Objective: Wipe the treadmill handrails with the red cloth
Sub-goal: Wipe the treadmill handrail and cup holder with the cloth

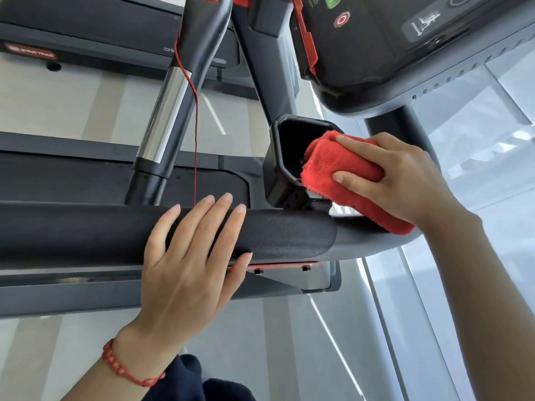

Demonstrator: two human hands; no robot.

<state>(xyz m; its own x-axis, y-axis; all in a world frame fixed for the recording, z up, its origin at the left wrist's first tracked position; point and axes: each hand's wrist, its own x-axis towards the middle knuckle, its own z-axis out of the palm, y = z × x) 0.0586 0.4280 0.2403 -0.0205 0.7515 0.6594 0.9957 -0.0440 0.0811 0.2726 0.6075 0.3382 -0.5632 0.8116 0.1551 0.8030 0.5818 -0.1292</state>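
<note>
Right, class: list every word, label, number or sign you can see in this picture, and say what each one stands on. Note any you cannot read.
Red badge on the neighbouring treadmill's base: lettering there, upside down and too blurred to read.
Console panel: a green button, a red stop-style symbol and a running-figure icon; the small print beside them is unreadable.
No clear numbers anywhere.

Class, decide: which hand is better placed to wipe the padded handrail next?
Right hand: it already holds the red cloth beside the padded handrail. The left hand rests on it without a cloth.
</note>
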